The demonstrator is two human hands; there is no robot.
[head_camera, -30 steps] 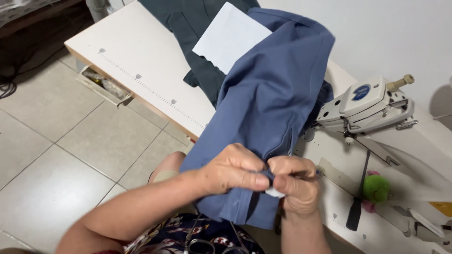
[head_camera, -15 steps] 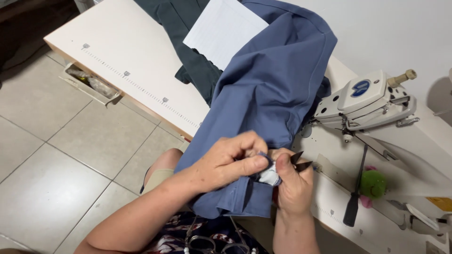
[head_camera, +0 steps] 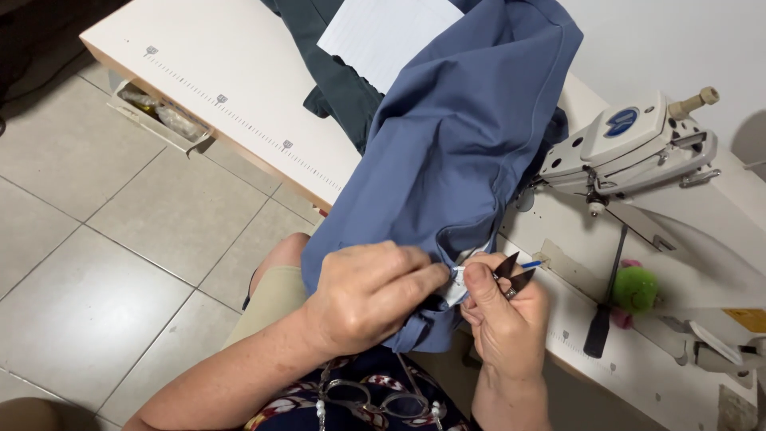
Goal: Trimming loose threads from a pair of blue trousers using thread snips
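I am seeing my left hand pinching the blue garment at its seam, closer in than a moment ago, so the small white tag is now lying between both thumbs; my right hand is gripping black thread snips, blades parted beside it.

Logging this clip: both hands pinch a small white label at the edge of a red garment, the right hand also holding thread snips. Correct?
Not quite: the garment is blue, not red, as the head view shows. The left hand and right hand do pinch the white label, with the thread snips in the right.
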